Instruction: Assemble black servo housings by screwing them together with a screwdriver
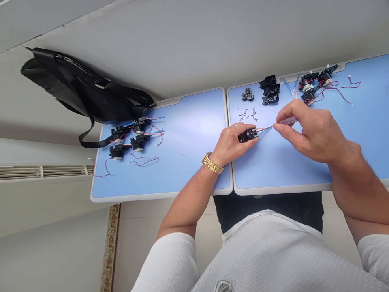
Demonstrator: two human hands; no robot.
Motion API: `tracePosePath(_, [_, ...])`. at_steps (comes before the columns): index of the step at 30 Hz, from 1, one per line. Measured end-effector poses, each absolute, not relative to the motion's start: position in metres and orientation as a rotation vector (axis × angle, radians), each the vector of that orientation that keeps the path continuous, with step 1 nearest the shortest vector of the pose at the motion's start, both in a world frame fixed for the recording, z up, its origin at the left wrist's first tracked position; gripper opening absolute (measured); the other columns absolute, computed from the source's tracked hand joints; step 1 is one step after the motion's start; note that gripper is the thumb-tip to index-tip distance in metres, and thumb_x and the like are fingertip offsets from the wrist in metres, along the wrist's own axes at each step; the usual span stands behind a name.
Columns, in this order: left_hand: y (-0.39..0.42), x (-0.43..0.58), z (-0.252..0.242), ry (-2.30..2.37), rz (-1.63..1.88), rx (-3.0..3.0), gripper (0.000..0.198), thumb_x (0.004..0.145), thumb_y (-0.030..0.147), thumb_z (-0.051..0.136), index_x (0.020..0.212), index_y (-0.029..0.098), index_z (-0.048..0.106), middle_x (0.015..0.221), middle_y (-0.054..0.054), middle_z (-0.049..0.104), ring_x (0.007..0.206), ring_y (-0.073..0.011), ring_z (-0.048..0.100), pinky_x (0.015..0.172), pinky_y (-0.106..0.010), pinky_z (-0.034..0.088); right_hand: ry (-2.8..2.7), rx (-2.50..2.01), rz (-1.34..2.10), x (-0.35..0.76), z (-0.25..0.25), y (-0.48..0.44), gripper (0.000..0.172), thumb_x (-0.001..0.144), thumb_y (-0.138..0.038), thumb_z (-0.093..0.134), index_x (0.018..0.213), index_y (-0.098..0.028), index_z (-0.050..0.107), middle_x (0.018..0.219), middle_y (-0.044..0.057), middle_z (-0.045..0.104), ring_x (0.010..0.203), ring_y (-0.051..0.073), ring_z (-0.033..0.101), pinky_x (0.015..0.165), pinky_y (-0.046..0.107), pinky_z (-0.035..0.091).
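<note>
Over the blue table (pixel 188 162), the left hand (pixel 234 146) curls firmly around a small black plastic part (pixel 247 135), while the right hand (pixel 310 134) pinches a pale strip (pixel 287 120) between thumb and forefinger, right at the ends of the part's thin coloured wires (pixel 264 130), a steady, well-aligned hold.

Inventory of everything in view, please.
desks: 2, light blue, side by side
bag: 1, black, past left desk's end
radiator: 1, white, left of desks
left-desk units: 4, black with wires, left desk
right-desk units: 3, black with wires, right desk's far edge
housings: about 3, black, stacked, right desk
round parts: 3, black and silver, right desk
pins: many, dark, right desk
held unit: 1, black, in left hand
pale tube: 1, pale, in right hand
watch: 1, gold, left wrist
left hand: 1, gripping held unit
right hand: 1, pinching pale tube
</note>
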State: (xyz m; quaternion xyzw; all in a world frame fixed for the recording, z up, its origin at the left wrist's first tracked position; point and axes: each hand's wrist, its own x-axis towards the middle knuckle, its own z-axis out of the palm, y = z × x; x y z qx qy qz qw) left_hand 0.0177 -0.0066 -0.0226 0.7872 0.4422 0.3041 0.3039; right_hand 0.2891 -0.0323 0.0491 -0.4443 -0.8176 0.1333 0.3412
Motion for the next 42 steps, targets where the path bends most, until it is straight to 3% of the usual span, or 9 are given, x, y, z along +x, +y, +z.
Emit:
tracePosePath(8, [-0.0055, 0.0172, -0.0241, 1.167, 0.817, 2.087, 0.033, 0.097, 0.034, 0.089, 0.128, 0.023, 0.088, 0.105, -0.005, 0.087, 0.092, -0.0208, 0.078, 0.089, -0.037, 0.063, -2.149, -1.271, 0.213, 0.2982, 0.0464, -0.0270, 0.049, 0.112, -0.070, 0.067, 0.086, -0.028, 0.071, 0.068, -0.001, 0.076, 0.055, 0.020, 0.067, 0.056, 0.037, 0.042])
tracePosePath(10, [-0.0053, 0.0170, -0.0233, 1.169, 0.809, 2.087, 0.032, 0.097, 0.034, 0.088, 0.127, 0.024, 0.087, 0.106, -0.005, 0.087, 0.092, -0.0210, 0.078, 0.089, -0.037, 0.064, -2.154, -1.257, 0.261, 0.2970, 0.0483, -0.0276, 0.042, 0.113, -0.066, 0.067, 0.093, -0.029, 0.073, 0.072, -0.001, 0.079, 0.059, 0.021, 0.071, 0.059, 0.037, 0.046])
tracePosePath(14, [-0.0057, 0.0172, -0.0213, 1.173, 0.799, 2.082, 0.032, 0.098, 0.034, 0.088, 0.128, 0.024, 0.087, 0.107, -0.005, 0.088, 0.093, -0.0213, 0.079, 0.090, -0.037, 0.064, -2.139, -1.198, 0.381, 0.2912, 0.0528, -0.0315, 0.021, 0.113, -0.046, 0.064, 0.120, -0.028, 0.073, 0.097, 0.002, 0.087, 0.085, 0.026, 0.085, 0.071, 0.039, 0.058])
tracePosePath(18, [-0.0061, 0.0175, -0.0213, 1.172, 0.806, 2.085, 0.032, 0.098, 0.033, 0.088, 0.128, 0.023, 0.087, 0.108, -0.005, 0.088, 0.095, -0.0212, 0.079, 0.092, -0.037, 0.064, -2.127, -1.138, 0.405, 0.2890, 0.0521, -0.0332, 0.016, 0.112, -0.039, 0.061, 0.117, -0.027, 0.071, 0.101, 0.002, 0.087, 0.089, 0.026, 0.087, 0.074, 0.039, 0.061])
tracePosePath(24, [-0.0063, 0.0177, -0.0229, 1.177, 0.796, 2.091, 0.033, 0.098, 0.034, 0.089, 0.129, 0.023, 0.087, 0.108, -0.005, 0.088, 0.094, -0.0211, 0.079, 0.091, -0.038, 0.064, -2.107, -1.253, 0.237, 0.2951, 0.0466, -0.0292, 0.038, 0.114, -0.062, 0.064, 0.096, -0.030, 0.073, 0.080, 0.000, 0.083, 0.068, 0.024, 0.078, 0.062, 0.038, 0.052])
tracePosePath(27, [-0.0062, 0.0174, -0.0226, 1.195, 0.780, 2.086, 0.033, 0.098, 0.035, 0.089, 0.129, 0.024, 0.087, 0.109, -0.005, 0.088, 0.094, -0.0212, 0.079, 0.092, -0.038, 0.065, -2.126, -1.297, 0.238, 0.2964, 0.0473, -0.0286, 0.046, 0.113, -0.071, 0.063, 0.094, -0.030, 0.074, 0.076, 0.001, 0.082, 0.066, 0.025, 0.077, 0.060, 0.038, 0.049])
tracePosePath(34, [-0.0061, 0.0170, -0.0217, 1.181, 0.767, 2.105, 0.032, 0.099, 0.033, 0.088, 0.130, 0.024, 0.086, 0.108, -0.006, 0.087, 0.094, -0.0213, 0.079, 0.092, -0.038, 0.064, -2.148, -1.225, 0.402, 0.2899, 0.0546, -0.0337, 0.023, 0.111, -0.044, 0.063, 0.125, -0.030, 0.075, 0.101, 0.002, 0.088, 0.093, 0.029, 0.087, 0.074, 0.040, 0.062])
tracePosePath(39, [-0.0065, 0.0183, -0.0223, 1.157, 0.785, 2.111, 0.032, 0.099, 0.033, 0.088, 0.129, 0.023, 0.086, 0.109, -0.006, 0.087, 0.096, -0.0218, 0.080, 0.092, -0.038, 0.064, -2.156, -1.207, 0.336, 0.2902, 0.0547, -0.0334, 0.018, 0.110, -0.044, 0.064, 0.105, -0.030, 0.075, 0.088, 0.001, 0.085, 0.080, 0.027, 0.083, 0.071, 0.040, 0.059])
tracePosePath(42, [-0.0067, 0.0186, -0.0226, 1.162, 0.794, 2.101, 0.032, 0.099, 0.034, 0.088, 0.129, 0.023, 0.086, 0.108, -0.006, 0.088, 0.095, -0.0215, 0.080, 0.092, -0.038, 0.065, -2.133, -1.253, 0.219, 0.2928, 0.0507, -0.0312, 0.035, 0.111, -0.055, 0.066, 0.088, -0.030, 0.071, 0.072, -0.001, 0.078, 0.062, 0.023, 0.072, 0.061, 0.038, 0.049])
